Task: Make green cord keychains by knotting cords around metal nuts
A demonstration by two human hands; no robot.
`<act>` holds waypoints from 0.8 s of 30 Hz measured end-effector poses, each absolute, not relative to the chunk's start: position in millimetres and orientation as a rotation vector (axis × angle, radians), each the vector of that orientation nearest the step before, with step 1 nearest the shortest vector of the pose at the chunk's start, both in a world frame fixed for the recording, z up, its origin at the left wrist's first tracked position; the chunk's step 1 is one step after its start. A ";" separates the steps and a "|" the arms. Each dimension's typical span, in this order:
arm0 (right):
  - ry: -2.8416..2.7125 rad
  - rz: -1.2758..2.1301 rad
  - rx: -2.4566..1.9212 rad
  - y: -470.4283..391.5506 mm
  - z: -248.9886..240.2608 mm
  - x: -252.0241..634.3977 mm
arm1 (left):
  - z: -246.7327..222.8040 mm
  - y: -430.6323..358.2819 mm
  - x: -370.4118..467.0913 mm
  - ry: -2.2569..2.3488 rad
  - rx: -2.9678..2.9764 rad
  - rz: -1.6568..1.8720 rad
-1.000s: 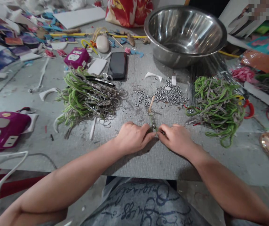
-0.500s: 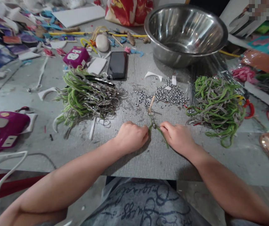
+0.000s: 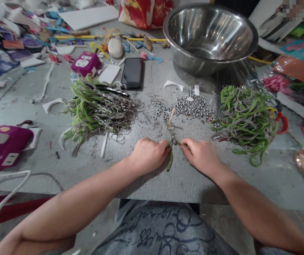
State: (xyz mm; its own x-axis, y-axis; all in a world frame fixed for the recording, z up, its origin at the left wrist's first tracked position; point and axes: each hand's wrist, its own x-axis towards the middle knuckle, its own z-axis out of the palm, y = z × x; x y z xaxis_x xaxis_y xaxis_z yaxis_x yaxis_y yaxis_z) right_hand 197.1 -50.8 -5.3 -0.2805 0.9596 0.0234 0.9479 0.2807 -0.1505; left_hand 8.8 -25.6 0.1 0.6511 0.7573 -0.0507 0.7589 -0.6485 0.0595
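The small green cord piece [image 3: 173, 137] lies between the 2 hands, its strands pinched by the left hand [image 3: 152, 153] and the right hand [image 3: 200, 156], nuts [image 3: 193, 107] beyond.

L hand [image 3: 150, 153] is pinching one strand of a green cord [image 3: 169, 161], R hand [image 3: 201, 154] is gripping the other; small metal pcs [image 3: 173, 140] are sitting btwn them. A wooden stick [image 3: 171, 116] is poking up just beyond, nr a spread of loose nuts [image 3: 193, 107]. A cord bundle w/ rings [image 3: 96, 108] is lying on the L, a tangled cord heap [image 3: 247, 120] on the R. A steel bowl [image 3: 207, 65] is resting beyond the nuts, w/ a black phone [image 3: 132, 72] lying L of it on the grey table [image 3: 141, 186].
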 end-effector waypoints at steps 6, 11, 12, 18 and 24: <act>-2.470 0.225 -1.817 -51.5 -2.1 195.1 | 0.6 -28.0 8.7 1.157 2.848 0.010; -2.510 0.277 -1.804 -51.9 2.0 194.0 | -2.3 -28.7 6.9 1.115 2.917 0.067; -2.522 0.289 -1.807 -52.0 3.0 193.8 | -2.8 -28.4 6.3 1.088 2.926 0.061; -2.573 0.315 -1.850 -52.7 5.9 192.2 | -2.7 -26.0 3.4 0.919 2.938 0.066; -2.625 0.362 -1.847 -52.0 8.3 192.8 | -1.5 -23.7 2.4 0.843 2.938 -0.008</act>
State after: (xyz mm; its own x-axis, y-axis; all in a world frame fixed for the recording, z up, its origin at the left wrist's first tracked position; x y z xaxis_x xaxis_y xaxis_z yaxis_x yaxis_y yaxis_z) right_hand 192.8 -52.0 8.3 -0.3433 0.9177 -0.1998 0.9376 0.3221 -0.1312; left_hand 2.4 -23.7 -1.5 0.8480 0.5292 -0.0285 0.5297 -0.8444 0.0796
